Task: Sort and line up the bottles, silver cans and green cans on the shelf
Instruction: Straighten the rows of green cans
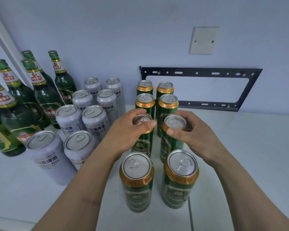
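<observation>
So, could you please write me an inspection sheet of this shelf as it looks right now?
Surface: white shelf, a seam running near the front right.
Job's things: green bottles grouped at left; silver cans in two columns of four; green cans in two columns of four at centre.
Clutter: nothing seen.
Grippers: left hand grips the top of the third green can in the left column; right hand grips the third green can in the right column.
Cables: nothing seen.
Surroundings: pale wall, a black metal bracket and a blank wall plate.
</observation>
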